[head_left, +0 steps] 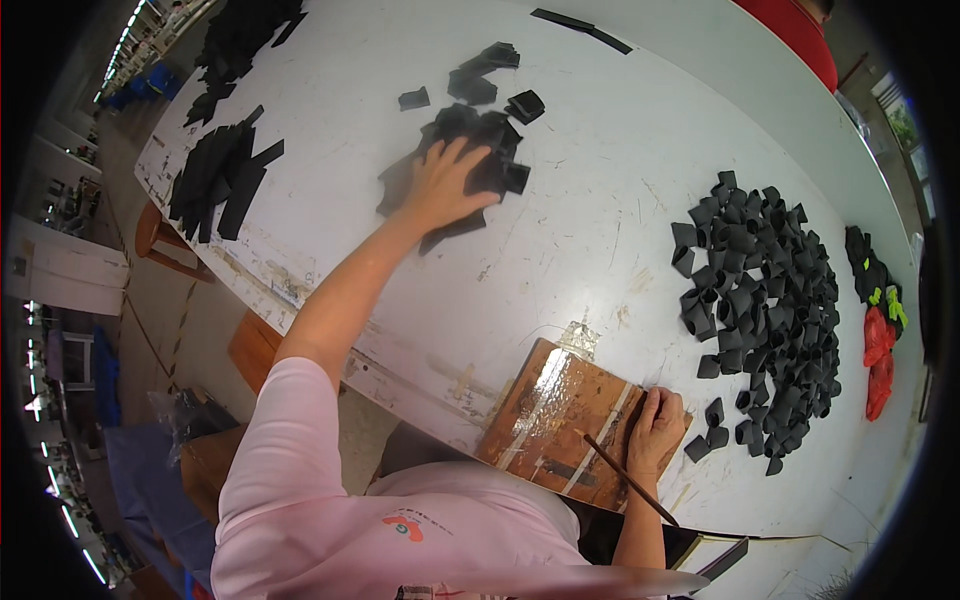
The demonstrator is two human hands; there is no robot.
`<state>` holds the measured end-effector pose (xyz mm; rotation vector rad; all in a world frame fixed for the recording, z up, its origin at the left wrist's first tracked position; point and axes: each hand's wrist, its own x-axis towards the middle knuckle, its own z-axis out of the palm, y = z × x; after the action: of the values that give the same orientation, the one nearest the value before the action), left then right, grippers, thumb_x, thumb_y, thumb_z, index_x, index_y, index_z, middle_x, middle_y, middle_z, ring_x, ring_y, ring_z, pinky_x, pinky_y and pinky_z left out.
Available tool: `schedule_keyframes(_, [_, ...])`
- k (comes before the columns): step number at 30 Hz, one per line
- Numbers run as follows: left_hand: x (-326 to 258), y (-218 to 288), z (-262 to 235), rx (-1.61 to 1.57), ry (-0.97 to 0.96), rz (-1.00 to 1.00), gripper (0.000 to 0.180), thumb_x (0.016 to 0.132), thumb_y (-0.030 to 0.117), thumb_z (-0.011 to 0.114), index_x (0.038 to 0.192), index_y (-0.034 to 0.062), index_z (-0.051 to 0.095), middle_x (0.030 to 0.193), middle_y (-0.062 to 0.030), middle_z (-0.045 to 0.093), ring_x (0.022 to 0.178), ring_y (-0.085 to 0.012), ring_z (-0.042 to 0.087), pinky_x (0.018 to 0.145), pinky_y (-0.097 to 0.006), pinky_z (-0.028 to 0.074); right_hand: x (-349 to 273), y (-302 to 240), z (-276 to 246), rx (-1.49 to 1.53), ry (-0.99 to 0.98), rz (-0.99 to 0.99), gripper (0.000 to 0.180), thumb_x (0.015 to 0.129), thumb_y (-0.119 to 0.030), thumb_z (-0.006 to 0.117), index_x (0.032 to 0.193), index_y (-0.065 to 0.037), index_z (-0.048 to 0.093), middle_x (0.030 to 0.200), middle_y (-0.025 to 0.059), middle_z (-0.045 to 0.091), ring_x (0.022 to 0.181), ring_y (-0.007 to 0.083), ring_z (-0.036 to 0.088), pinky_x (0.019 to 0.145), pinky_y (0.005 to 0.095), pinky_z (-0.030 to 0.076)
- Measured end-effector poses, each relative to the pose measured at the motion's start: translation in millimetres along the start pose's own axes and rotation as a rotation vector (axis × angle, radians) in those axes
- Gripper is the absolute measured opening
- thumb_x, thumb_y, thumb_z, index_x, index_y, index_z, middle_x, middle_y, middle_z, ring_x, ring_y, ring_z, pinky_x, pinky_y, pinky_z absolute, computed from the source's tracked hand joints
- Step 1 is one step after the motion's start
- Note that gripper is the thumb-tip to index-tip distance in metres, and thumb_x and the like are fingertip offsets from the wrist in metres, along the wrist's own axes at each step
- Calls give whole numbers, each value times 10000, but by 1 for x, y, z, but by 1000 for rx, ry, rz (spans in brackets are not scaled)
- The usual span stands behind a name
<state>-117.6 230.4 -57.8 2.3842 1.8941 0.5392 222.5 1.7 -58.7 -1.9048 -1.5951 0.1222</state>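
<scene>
My left hand [447, 186] reaches far out over the table, fingers spread on a loose heap of flat black pieces [489, 130]. My right hand [657, 428] rests at the right edge of a brown wooden board [545, 405], fingers curled closed. A dark strip [627, 440] lies along the board beside those fingers; whether they grip it is hidden. A thin dark stick with a pale pointed tip [605, 455] slants over the board and crosses my right wrist. Shiny clear tape and pale bands cover parts of the board.
Many small folded black loops [765, 310] are piled at the right. Long black strips [222, 180] lie by the left edge, with another black pile [240, 45] beyond. Two dark strips [580, 28] lie at the back. A red bag [878, 350] is near the right-hand partition. Wooden stools [255, 348] stand below the left edge.
</scene>
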Motion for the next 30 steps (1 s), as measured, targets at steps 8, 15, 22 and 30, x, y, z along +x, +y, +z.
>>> schedule_keyframes(8, [-88, 31, -28, -117, -105, 199, 651, 654, 383, 685, 1224, 160, 460, 1300, -162, 348, 1185, -406, 298, 948, -531, 243, 1, -1, -1, -18, -24, -5, 113, 834, -87, 508, 762, -7, 543, 684, 124, 509, 586, 279, 503, 528, 350, 392])
schedule_keyframes(15, [-150, 47, -49, -138, -286, 246, 656, 704, 472, 619, 1240, 137, 444, 1336, -208, 260, 1195, -454, 240, 904, -621, 220, 1, 1, -1, -10, -52, 21, 103, 827, -76, 510, 761, -4, 541, 683, 126, 503, 581, 283, 491, 524, 357, 385])
schedule_keyframes(22, [-118, 57, -96, -164, -223, 297, 661, 646, 387, 687, 1205, 112, 467, 1310, -220, 280, 1180, -451, 247, 892, -609, 206, 3, 1, -2, -39, -72, 24, 87, 821, -67, 507, 774, 0, 538, 682, 132, 500, 584, 291, 491, 517, 360, 380])
schedule_keyframes(30, [118, -30, -20, 8, 230, 271, 775, 679, 347, 680, 1322, 135, 302, 1333, -226, 260, 1202, -388, 282, 961, -489, 243, 0, -1, -2, -46, -89, 47, 73, 810, -63, 514, 768, -4, 525, 674, 136, 495, 563, 297, 477, 508, 376, 371])
